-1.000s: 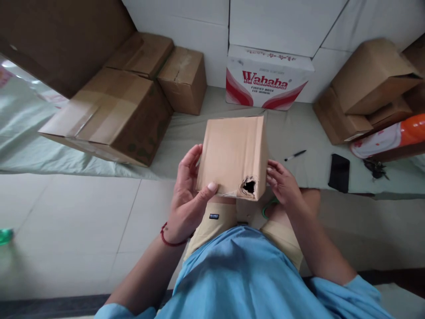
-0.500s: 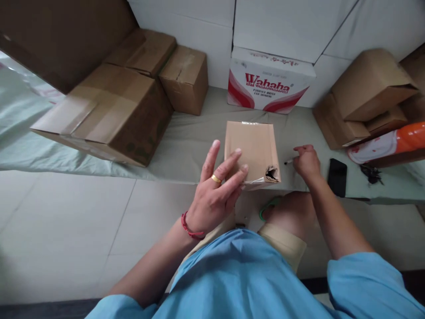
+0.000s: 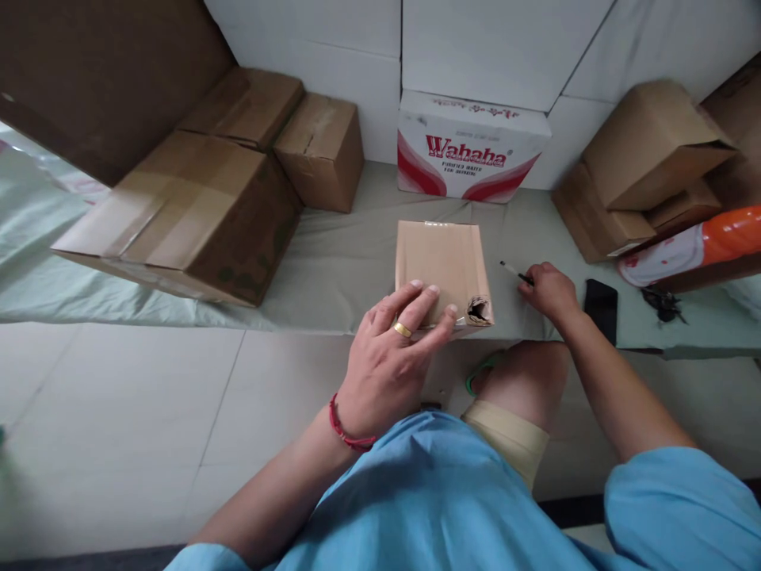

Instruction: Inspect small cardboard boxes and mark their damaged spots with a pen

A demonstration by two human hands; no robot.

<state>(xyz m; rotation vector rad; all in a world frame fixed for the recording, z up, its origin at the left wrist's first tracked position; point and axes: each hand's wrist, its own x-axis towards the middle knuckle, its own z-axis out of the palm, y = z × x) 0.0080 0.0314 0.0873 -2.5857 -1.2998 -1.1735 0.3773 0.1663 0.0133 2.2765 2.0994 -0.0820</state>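
In front of me a small cardboard box (image 3: 441, 250) sits at the front edge of the cloth-covered surface. Its near right corner has a torn, dark-edged hole (image 3: 478, 309). My left hand (image 3: 398, 341), with a gold ring and a red bracelet, lies on the near left part of the box top, fingers stretched out and a little apart; the thumb is hidden. To the right of the box, my right hand (image 3: 550, 293) is closed round a thin black-and-white pen (image 3: 514, 271), whose tip points left towards the box without touching it.
Larger cardboard boxes (image 3: 172, 214) stand at the left. Against the tiled wall is a white-and-red Wahaha carton (image 3: 469, 151). At the right are more cardboard boxes (image 3: 648, 151), an orange-and-white cylinder (image 3: 701, 242), a black phone (image 3: 601, 309) and a dark bunch, perhaps keys (image 3: 663, 304).
My left hand has moved from raised, spread fingers to lying on the box top. The pen has turned in my right hand, and more of it shows.
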